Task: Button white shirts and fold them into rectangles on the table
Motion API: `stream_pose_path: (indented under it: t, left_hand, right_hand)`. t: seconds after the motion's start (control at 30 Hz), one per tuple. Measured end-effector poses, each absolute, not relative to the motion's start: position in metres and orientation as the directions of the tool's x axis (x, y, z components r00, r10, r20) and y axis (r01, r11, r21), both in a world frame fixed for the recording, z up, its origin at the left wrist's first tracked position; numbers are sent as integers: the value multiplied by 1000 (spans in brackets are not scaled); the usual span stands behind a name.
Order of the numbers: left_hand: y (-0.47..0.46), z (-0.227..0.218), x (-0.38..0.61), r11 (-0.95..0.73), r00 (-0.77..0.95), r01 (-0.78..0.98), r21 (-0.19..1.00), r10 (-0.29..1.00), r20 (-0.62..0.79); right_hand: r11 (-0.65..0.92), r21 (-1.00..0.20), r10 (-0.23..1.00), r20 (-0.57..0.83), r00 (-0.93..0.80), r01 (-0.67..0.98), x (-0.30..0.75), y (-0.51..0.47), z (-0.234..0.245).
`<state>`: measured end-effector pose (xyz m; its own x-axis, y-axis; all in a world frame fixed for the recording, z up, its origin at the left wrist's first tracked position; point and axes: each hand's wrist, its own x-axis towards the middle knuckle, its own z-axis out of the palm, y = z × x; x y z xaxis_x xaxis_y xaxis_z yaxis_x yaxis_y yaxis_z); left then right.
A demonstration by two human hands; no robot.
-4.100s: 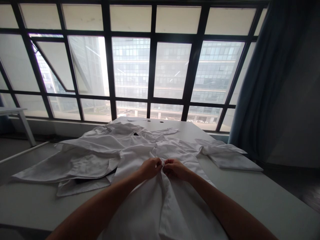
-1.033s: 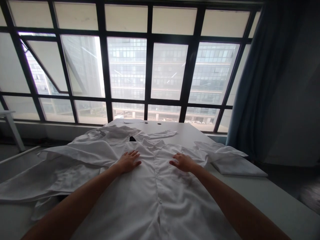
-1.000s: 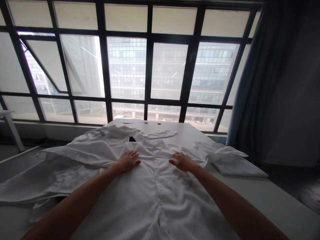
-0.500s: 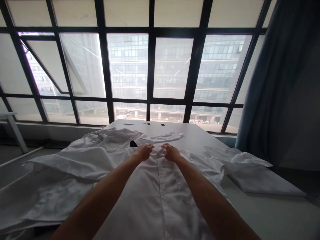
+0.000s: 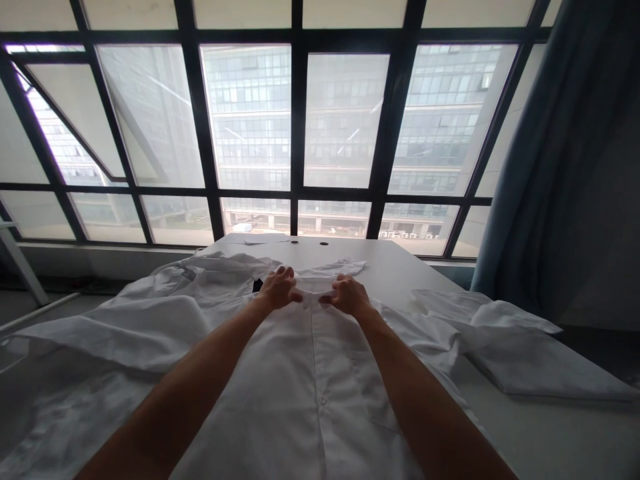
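Left of the grip, has crumpled white garments (image 5: 135, 327). With left hand (image 5: 280, 288) closed, holds collar (image 5: 313, 285) of white shirt (image 5: 280, 393), spread nearside of the grip; with right hand (image 5: 349, 295) closed, its opposite side. Farther right, has folded white cloth (image 5: 545, 363).

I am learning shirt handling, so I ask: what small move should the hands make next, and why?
Perhaps draw the collar gently straight: the left hand and right hand grip it at opposite sides, and soft creases show on the white shirt below.
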<state>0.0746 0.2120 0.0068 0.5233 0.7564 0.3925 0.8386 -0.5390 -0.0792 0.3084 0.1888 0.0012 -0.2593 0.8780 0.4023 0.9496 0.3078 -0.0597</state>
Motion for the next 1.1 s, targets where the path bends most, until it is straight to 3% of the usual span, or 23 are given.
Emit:
stream_pose_path:
  t: [0.13,0.23,0.3,0.43,0.53,0.67,0.83,0.93,1.1]
  left_hand:
    - [226,1,58,-555,432,812,179,779,455]
    - [232,-6,51,-561,409,727,396,818,405]
    - [232,-9,48,-563,386,695,447,817,428]
    - [227,-9,48,-615,414,700,361,763,497]
    - [223,-7,50,-619,437,741,260,738,514]
    - [219,-2,44,-551,432,816,177,783,447]
    - [218,12,9,-441,418,891,111,890,182]
    - [214,18,-15,-422,413,903,76,904,107]
    - [203,33,-29,-349,341,937,-4,911,231]
  right_hand:
    - [360,-162,828,509,-235,919,318,196,-3]
    - [372,-376,879,437,-192,849,325,203,-8]
    - [335,-491,915,372,-155,804,328,208,-10]
    - [320,-604,922,375,-95,730,331,211,-12]
    - [339,-601,923,360,-134,723,333,207,-9]
    - [259,-447,964,180,-197,856,347,199,-3]
    - [77,-244,992,-78,-99,967,373,195,3]
    - [-18,-210,998,-70,3,978,381,193,6]
    - [-135,-188,986,68,150,973,380,186,20]
